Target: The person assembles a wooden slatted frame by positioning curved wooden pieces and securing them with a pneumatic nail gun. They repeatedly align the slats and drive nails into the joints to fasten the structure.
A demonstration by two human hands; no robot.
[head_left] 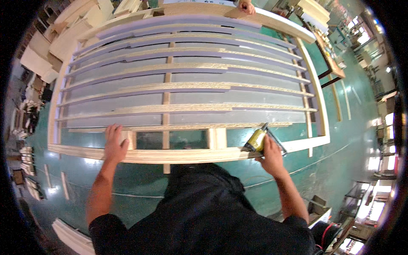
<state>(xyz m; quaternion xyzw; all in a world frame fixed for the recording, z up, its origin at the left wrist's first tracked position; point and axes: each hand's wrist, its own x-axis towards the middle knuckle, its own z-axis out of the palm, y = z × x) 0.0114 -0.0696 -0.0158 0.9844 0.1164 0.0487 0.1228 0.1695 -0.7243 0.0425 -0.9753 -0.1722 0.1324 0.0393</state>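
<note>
A large wooden frame point(187, 155) lies in front of me, with long slats point(191, 87) running across it. My left hand point(114, 143) lies on the near rail at the left, fingers stretched out, beside a short wooden block point(130, 140). A second short block point(218, 138) bridges the near rail and the nearest slat, right of centre. My right hand point(272, 156) is closed around a yellow and black nail gun point(257, 139) over the right part of the near rail. The gun's tip is hard to make out.
Another person's hand point(246, 7) rests on the far rail point(280, 22). Board stacks point(36, 59) stand at the far left. A workbench point(325, 53) is at the right. Loose strips point(335, 102) lie on the green floor, and white lengths point(72, 236) lie at the lower left.
</note>
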